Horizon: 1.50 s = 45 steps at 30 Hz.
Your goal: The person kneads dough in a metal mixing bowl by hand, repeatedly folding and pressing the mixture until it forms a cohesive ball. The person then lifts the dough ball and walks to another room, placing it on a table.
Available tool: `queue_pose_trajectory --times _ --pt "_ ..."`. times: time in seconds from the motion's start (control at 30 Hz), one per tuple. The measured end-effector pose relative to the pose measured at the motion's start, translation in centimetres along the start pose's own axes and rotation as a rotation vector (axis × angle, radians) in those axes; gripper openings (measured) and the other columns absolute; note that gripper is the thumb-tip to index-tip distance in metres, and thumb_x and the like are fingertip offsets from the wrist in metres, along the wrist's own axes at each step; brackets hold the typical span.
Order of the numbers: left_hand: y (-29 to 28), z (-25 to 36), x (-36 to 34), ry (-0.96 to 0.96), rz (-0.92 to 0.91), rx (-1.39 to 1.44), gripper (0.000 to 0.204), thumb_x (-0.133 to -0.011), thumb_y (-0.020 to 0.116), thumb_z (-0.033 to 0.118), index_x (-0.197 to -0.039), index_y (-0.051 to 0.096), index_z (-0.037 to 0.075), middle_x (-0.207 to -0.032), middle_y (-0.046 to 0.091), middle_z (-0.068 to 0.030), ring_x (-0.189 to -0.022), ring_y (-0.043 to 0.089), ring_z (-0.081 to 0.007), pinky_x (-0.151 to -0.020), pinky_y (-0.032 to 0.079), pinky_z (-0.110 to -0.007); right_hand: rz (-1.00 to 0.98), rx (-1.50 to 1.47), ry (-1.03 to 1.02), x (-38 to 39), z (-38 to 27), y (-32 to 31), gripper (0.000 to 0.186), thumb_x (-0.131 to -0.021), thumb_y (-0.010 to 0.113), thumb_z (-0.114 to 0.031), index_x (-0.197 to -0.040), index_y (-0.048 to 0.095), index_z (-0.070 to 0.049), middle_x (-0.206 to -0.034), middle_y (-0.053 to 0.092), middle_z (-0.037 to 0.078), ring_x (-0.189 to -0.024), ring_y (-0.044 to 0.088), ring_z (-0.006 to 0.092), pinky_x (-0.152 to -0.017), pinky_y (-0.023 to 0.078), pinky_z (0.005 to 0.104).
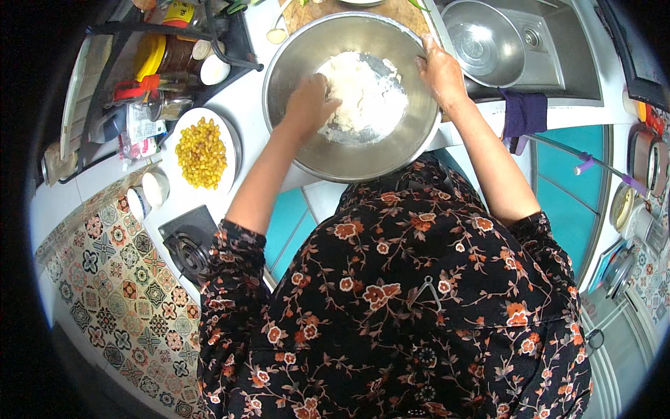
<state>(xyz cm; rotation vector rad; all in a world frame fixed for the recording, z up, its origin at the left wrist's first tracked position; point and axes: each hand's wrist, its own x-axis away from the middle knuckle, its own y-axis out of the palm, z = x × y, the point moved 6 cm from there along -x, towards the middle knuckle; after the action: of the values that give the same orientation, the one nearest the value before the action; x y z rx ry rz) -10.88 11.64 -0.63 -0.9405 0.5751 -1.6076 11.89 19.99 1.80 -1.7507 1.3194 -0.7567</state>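
Big bowl: The big metal bowl (359,159) is in front of your body, far in the scene and just right of the middle, tipped a little toward you.
White mix: A heap of pale, lumpy dough with loose white flour (366,98) lies on the bottom of that bowl.
Left hand: Your left hand (308,106) is inside the bowl, at the left side of the dough – fingers bent down, thumb pointing right. You can't tell from here if the fingers are pinching any of it.
Right hand: Your right hand (442,73) holds the bowl's right rim – thumb on the inner side, the other fingers by the edge.
Yellow food: To the left of the bowl, a white plate (169,171) carries a pile of small yellow pieces (201,153).
White cups: Two sit near the plate's left edge, side by side.
Board: A wooden board (317,12) is on the far side, partly behind the big bowl.
Sink: To the right, the metal sink (548,63) has another metal bowl (481,42) in it. A dark purple cloth (525,113) hangs over the near edge.
Jars: On the far left, a jar with a yellow lid (150,57) is among other jars.
Your shirt: It is black with orange flowers.
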Motion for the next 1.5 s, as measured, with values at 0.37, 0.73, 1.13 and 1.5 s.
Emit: queue_pose_trajectory --times 0.37,0.73,1.13,1.5 --pt "5.7 -0.2 -3.8 -0.453 -0.234 1.007 0.026 -0.081 0.058 0.020 -0.066 0.054 0.000 -0.056 0.053 -0.0082 -0.043 0.050 -0.0144 -0.039 0.038 -0.025 0.085 -0.044 -0.036 0.3 -0.3 -0.4 0.030 -0.077 0.059 -0.007 -0.104 0.048 -0.002 -0.086 0.060 0.025 -0.081 0.059 0.0403 -0.069 0.047 0.0459" --pt "5.2 -1.3 -6.7 -0.272 -0.002 0.639 0.030 -0.082 0.058 0.025 -0.067 0.055 -0.001 -0.062 0.059 -0.0146 -0.055 0.058 -0.0244 -0.050 0.046 -0.036 0.059 -0.096 0.032 -0.2 0.4 0.5 0.024 -0.078 0.057 -0.006 -0.100 0.048 -0.001 -0.086 0.059 0.026 -0.079 0.058 0.0423 -0.067 0.047 0.0463" --pt "0.4 2.1 -7.3 -0.014 0.061 -0.031 0.042 -0.082 0.052 0.043 -0.083 0.060 0.002 -0.072 0.060 -0.0191 -0.071 0.059 -0.0346 -0.067 0.045 -0.043 0.035 -0.034 0.000 -0.1 -0.2 0.3 0.027 -0.079 0.057 -0.008 -0.104 0.047 -0.003 -0.085 0.060 0.025 -0.079 0.059 0.0413 -0.068 0.047 0.0470" --pt "6.4 7.5 -3.4 0.460 0.311 -0.100 0.015 -0.079 0.062 0.023 -0.081 0.056 0.010 -0.077 0.056 -0.0074 -0.063 0.059 -0.0288 -0.059 0.049 -0.040 0.067 -0.075 0.037 0.1 -0.2 0.1 0.025 -0.081 0.056 -0.010 -0.103 0.047 -0.005 -0.087 0.059 0.024 -0.077 0.058 0.0422 -0.067 0.047 0.0477"
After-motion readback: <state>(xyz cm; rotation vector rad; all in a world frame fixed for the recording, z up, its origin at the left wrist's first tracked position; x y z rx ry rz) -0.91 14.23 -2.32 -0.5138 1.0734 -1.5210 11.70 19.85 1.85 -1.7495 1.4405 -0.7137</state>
